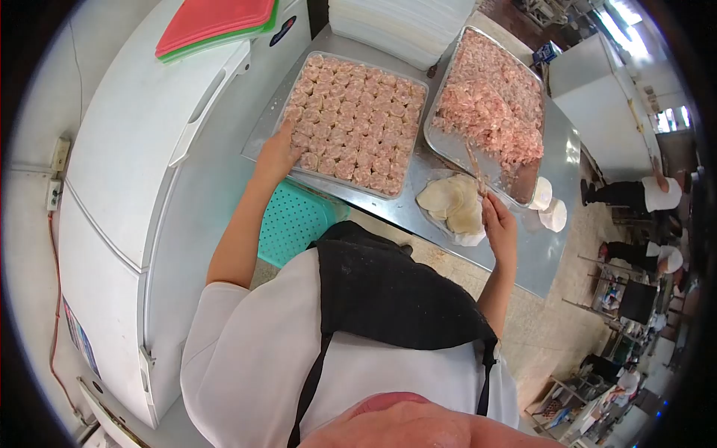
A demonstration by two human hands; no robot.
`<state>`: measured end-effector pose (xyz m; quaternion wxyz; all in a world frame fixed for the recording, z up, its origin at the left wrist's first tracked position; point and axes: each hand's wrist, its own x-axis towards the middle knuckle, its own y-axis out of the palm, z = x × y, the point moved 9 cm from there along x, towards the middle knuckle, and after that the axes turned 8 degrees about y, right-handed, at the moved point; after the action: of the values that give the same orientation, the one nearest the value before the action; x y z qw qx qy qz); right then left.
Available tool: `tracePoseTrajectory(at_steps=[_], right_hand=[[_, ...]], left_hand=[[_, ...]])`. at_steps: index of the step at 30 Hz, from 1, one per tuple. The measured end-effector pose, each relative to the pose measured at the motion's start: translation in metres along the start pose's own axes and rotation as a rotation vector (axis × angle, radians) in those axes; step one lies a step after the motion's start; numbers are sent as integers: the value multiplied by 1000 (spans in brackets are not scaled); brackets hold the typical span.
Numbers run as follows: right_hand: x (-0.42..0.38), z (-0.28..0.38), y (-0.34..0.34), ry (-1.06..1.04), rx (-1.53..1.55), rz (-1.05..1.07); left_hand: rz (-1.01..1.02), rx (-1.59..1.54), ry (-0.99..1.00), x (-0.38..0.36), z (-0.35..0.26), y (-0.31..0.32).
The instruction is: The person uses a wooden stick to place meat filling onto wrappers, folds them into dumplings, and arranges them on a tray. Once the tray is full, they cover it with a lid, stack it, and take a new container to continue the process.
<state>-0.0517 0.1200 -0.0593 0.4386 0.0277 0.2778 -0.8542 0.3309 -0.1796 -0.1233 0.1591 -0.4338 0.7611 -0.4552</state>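
Note:
My left hand [278, 154] is at the left edge of a tray [351, 184] packed with rows of open-topped meat dumplings [358, 119]. Its thumb and fingers are curled around a dumpling [296, 140] at the end of a row, partly hidden by the hand. In my right hand [499, 224] is a thin spatula [475, 166], smeared with meat, its tip pointing toward the filling. Beside that hand lies a pile of round, pale wrappers [455, 203] on white wrapping. Ground meat filling [493, 104] is heaped in a large metal tray [448, 145].
Two white round stacks [551, 214] stand right of the filling tray. White foam trays [399, 30] are stacked behind. A white freezer [142, 149] with red and green boards [216, 26] borders the left. A turquoise basket [295, 224] sits below the table. Other people [661, 194] are far right.

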Motion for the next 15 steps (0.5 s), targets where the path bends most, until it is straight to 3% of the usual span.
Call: tracePoseTrajectory(at_steps=[4, 7, 9, 11, 14, 15], right_hand=[[14, 19, 1, -136, -183, -45], [32, 23, -21, -149, -265, -61], [46, 31, -50, -209, -729, -128], [55, 48, -87, -134, -1190, -106], [70, 66, -146, -47, -1353, -171], [75, 78, -156, -261, -1379, -237]], left_hand=[[-151, -108, -14, 3, 1, 8], [-83, -71, 87, 3, 7, 11], [39, -91, 81, 1, -1, 1], [72, -46, 38, -1, -7, -11], [36, 68, -46, -5, -28, -25], [-20, 131, -77, -4, -38, -30]])
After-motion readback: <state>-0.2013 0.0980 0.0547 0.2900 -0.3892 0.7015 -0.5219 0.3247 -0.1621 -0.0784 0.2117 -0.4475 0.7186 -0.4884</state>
